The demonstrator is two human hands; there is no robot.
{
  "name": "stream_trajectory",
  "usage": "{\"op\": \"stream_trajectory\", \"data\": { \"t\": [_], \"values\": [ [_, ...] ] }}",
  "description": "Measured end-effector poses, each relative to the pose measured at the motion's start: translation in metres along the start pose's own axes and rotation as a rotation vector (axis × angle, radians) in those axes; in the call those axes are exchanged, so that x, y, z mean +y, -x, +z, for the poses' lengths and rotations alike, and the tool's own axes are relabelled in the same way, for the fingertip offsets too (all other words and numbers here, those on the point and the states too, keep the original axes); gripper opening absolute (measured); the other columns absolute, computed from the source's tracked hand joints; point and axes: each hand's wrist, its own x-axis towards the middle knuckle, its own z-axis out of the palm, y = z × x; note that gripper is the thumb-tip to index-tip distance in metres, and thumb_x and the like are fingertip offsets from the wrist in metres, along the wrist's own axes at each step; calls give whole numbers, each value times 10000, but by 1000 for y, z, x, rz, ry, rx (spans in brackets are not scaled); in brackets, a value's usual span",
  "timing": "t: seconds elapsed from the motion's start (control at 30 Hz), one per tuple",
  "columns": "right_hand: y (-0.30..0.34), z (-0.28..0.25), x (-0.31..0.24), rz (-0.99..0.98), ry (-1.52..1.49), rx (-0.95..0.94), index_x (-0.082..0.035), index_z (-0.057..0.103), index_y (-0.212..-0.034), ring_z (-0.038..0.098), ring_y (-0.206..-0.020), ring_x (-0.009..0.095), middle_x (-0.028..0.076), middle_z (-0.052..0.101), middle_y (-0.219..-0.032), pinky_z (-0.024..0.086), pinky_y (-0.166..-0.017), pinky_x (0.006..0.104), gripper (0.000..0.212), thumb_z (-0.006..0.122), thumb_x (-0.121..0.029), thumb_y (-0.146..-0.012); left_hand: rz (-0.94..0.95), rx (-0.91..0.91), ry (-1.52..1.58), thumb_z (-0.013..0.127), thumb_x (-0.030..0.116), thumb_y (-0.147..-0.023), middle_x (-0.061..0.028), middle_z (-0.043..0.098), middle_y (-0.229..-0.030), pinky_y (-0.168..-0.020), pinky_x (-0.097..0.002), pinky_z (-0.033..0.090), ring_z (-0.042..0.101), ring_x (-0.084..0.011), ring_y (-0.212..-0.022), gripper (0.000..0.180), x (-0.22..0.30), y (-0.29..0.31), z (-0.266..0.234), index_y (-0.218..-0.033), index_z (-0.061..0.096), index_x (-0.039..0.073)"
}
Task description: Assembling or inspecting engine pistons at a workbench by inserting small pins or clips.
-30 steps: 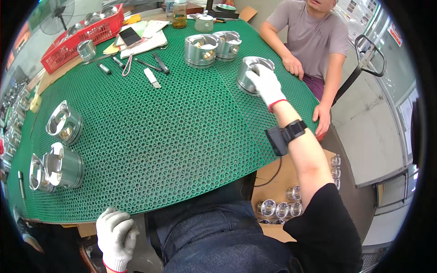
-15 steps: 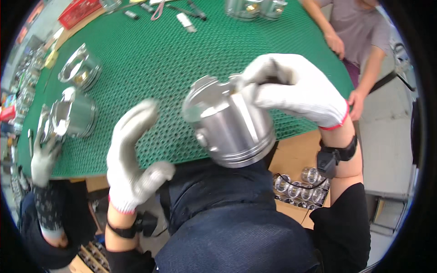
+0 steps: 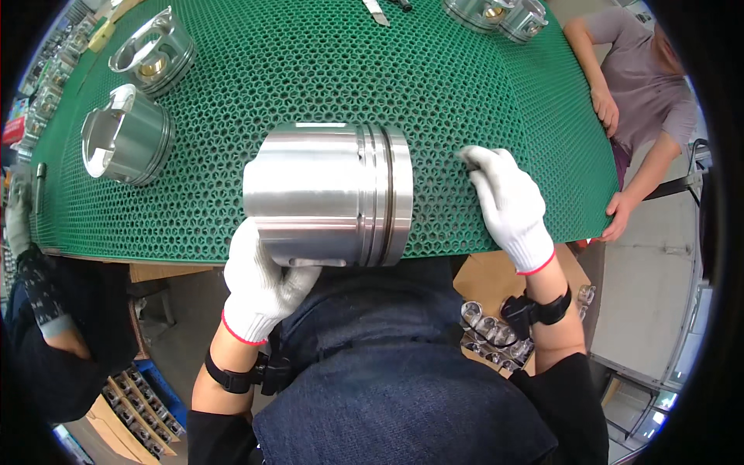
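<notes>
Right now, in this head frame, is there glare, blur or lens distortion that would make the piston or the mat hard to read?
Head view: sharp, no motion blur; bright streaks of glare run along the piston held by the left hand, yet its ring grooves stay legible; fisheye bends the green mat edges and darkens the rim; the right hand is evenly lit.

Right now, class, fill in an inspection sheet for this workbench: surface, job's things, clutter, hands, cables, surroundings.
Surface: green honeycomb mat covers the bench.
Job's things: large shiny metal piston, on its side, held up.
Clutter: two pistons at left, two more at the far edge.
Hands: left hand gloved, grips the piston from below; right hand gloved, rests on the mat.
Cables: nothing seen.
Surroundings: another person at right; boxed metal parts below the bench.
</notes>
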Motion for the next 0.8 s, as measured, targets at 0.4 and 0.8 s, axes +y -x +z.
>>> {"op": "stream_trajectory", "data": {
  "t": [0.4, 0.8],
  "values": [
    [9, 19, 10, -111, -7, 248, -136, 633, -1140, 651, -758, 282, 90, 653, -939, 523, -658, 363, 328, 631, -26, -831, 132, -191, -399, 718, 348, -801, -56, 704, -1014, -828, -355, 526, 680, -264, -947, 365, 12, 12, -4, -1086, 675, 125],
    [15, 14, 10, -101, -22, 285, -128, 641, -1134, 647, -772, 283, 89, 652, -922, 519, -665, 371, 315, 638, -39, -831, 844, -53, -828, 680, 188, -642, -33, 654, -961, -864, -427, 502, 631, -256, -917, 267, 89, -82, -21, -895, 641, 112]
  ]
}}
